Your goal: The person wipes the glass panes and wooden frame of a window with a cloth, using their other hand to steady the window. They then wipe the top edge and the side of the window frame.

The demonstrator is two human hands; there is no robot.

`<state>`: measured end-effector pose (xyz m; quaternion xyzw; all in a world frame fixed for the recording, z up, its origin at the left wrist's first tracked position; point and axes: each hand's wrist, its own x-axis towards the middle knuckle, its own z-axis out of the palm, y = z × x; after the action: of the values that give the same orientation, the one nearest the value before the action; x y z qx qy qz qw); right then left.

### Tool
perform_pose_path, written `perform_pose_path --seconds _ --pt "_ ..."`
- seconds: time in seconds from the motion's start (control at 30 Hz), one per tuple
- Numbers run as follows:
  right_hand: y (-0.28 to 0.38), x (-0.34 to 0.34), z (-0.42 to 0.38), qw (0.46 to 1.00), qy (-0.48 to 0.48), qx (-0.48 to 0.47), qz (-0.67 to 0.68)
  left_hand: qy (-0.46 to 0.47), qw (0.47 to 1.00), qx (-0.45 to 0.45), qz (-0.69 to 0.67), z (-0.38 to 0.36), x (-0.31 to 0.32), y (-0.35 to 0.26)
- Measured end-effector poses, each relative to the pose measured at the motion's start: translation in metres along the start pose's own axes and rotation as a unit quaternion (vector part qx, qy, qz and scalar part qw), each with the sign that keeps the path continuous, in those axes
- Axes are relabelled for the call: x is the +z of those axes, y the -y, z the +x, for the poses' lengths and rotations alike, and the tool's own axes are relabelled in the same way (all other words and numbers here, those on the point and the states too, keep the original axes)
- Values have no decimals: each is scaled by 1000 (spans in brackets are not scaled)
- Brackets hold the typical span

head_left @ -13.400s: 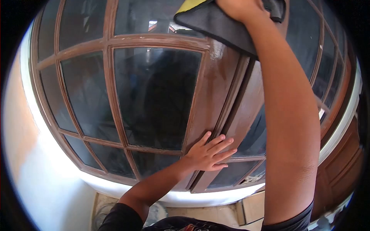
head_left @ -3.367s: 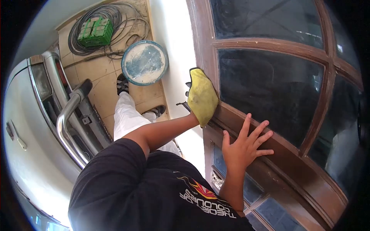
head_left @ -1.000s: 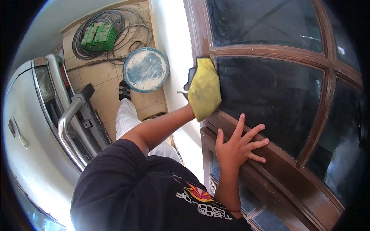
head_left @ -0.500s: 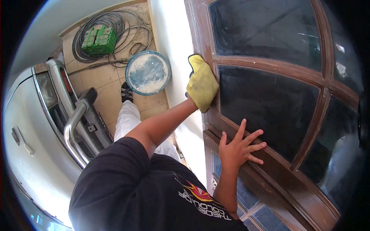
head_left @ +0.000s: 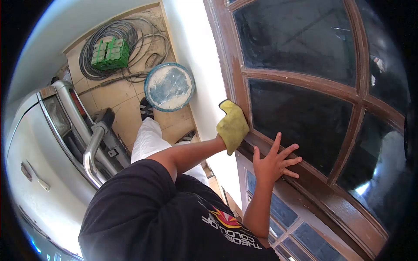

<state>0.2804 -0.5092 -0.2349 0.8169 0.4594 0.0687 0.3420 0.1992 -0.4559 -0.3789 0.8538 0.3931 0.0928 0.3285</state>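
My left hand (head_left: 221,139) is shut on a yellow cloth (head_left: 234,124) that covers most of it. The cloth presses on the brown wooden window frame (head_left: 300,80), at the lower left corner of a dark glass pane (head_left: 300,122). A little to the right of the cloth, my right hand (head_left: 273,162) lies flat with fingers spread on the frame's lower rail, holding nothing. My black T-shirt fills the bottom of the view.
Below me are my white trousers (head_left: 148,139) and a tiled floor. On it stand a round blue-rimmed bucket (head_left: 169,86) and a coil of cable with a green crate (head_left: 109,53). A silver vehicle with a chrome bar (head_left: 93,150) stands close on the left.
Within the last second my left hand slid the cloth up the frame's left upright, then back down to the pane's lower corner. My right hand stayed flat on the rail.
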Motion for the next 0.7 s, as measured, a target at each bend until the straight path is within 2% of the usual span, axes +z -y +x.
perform_pose_path --seconds 0.03,0.1,0.13,0.17,0.23,0.3,0.43,0.5,0.53,0.57,0.63,0.67,0.7 --pt "1 -1 0 1000 11 8 -2 -2 1000 -1 -1 3 5 6" --pt "3 -3 1 1000 19 15 -3 -83 987 -71 -121 19 32 23" --pt "4 -4 1 999 28 22 -2 -203 975 -85 -45 31 30 30" --pt "4 -4 2 999 27 21 -3 -204 974 -85 -46 42 29 36" --pt "4 -4 1 999 31 24 6 -216 946 -234 -66 55 -3 46" --pt "3 -3 1 999 29 21 5 -254 901 -319 -146 83 7 64" --pt "3 -4 1 999 32 18 6 -251 907 -313 -126 101 -27 104" --pt "5 -8 1 999 42 23 10 -357 915 -186 6 108 -23 122" --pt "7 -11 2 998 53 27 13 -438 885 -157 -12 109 -18 125" --pt "7 -10 2 998 50 24 16 -440 884 -158 -8 112 -14 127" --pt "6 -9 1 999 46 23 15 -310 931 -192 30 98 -38 114" --pt "6 -12 1 999 43 19 18 -352 918 -182 22 100 -21 113" --pt "7 -15 1 998 59 25 19 -239 947 -213 6 80 -49 96"
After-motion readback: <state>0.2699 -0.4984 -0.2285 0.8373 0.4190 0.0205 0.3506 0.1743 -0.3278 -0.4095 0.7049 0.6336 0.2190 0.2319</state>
